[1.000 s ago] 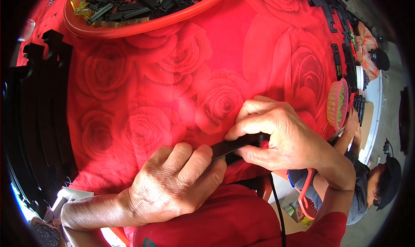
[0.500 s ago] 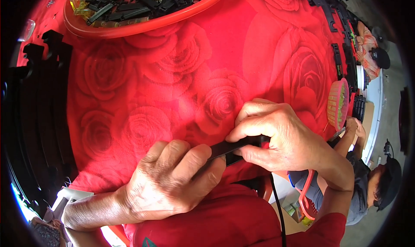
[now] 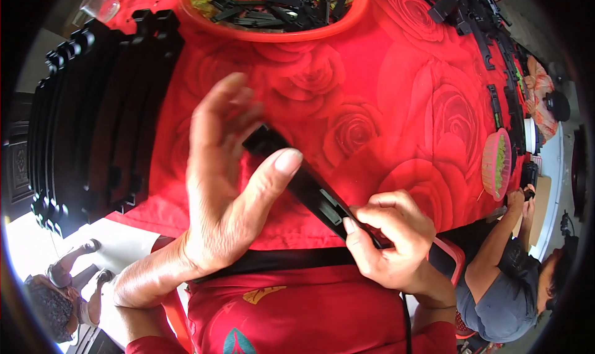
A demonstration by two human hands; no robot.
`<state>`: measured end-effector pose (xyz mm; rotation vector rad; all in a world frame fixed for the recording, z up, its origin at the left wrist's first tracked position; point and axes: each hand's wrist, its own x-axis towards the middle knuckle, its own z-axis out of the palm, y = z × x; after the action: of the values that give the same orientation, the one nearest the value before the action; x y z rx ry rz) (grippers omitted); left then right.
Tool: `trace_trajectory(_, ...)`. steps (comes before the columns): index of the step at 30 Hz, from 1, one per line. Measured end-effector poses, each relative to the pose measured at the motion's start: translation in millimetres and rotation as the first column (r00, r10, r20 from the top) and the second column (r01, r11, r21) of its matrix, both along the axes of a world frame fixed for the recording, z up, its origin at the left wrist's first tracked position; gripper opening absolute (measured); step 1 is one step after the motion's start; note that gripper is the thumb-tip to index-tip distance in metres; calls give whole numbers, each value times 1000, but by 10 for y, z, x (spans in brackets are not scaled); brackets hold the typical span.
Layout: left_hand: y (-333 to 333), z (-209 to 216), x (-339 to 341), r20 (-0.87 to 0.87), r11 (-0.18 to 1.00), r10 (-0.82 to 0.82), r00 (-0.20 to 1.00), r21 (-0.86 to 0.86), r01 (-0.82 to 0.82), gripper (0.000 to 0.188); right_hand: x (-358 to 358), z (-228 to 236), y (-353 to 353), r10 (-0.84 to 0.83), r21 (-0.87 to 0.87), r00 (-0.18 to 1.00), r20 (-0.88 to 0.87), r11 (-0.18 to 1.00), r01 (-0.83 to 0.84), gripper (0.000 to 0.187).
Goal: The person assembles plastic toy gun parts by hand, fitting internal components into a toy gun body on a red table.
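A long, narrow black plastic part point(image 3: 313, 196) with a slot in its near end lies slantwise in front of my body, above the red rose-patterned tablecloth. My right hand point(image 3: 396, 239) pinches its near right end between thumb and fingers. On the left, my left hand point(image 3: 226, 193) is raised with its fingers spread and blurred by motion. Its thumb overlaps the part in this view; whether it touches the part I cannot tell. The far end of the part points up between that thumb and the fingers.
A red basin point(image 3: 279, 37) of small black and yellow-green pieces stands at the far side. Long black parts point(image 3: 111, 118) are lined up on the left. A pink basket point(image 3: 496, 165) and black parts point(image 3: 458, 10) lie to the right. Co-workers point(image 3: 514, 279) sit nearby.
My left hand has let go of the black part and lifted up and away, fingers opening. The part has swung to slope down rightward, and my right hand has come lower, still gripping it.
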<state>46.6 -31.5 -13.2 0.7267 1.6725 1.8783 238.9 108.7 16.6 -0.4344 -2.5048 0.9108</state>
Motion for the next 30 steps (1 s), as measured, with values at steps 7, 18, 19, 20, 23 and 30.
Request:
trace_trajectory(7, 258, -74, -94, 212, 987, -160, 964, 41, 154, 13, -68, 92, -230, 193, -57, 981, -6, 979, -194, 27)
trace_trajectory(18, 409, 124, -67, -9, 917, -393, 920, -74, 391, 24, -342, 278, -63, 230, 272, 941, 248, 916, -295, 37)
trace_trajectory(19, 404, 105, -58, -45, 916, -401, 915, -58, 398, 20, -335, 265, -52, 237, 226, 944, 228, 930, -288, 37)
trace_trajectory(20, 402, 101, -52, -39, 915, -402, 915, -57, 400, 20, -321, 256, -49, 241, 181, 948, 206, 943, -279, 37)
trace_trajectory(23, 403, 93, -28, -110, 911, -413, 904, -52, 410, 15, -283, 266, -72, 239, 143, 951, 198, 952, -269, 38)
trace_trajectory(30, 399, 74, 38, -210, 904, -408, 888, 41, 425, 7, -145, 251, -140, 216, 118, 962, 165, 964, -237, 43)
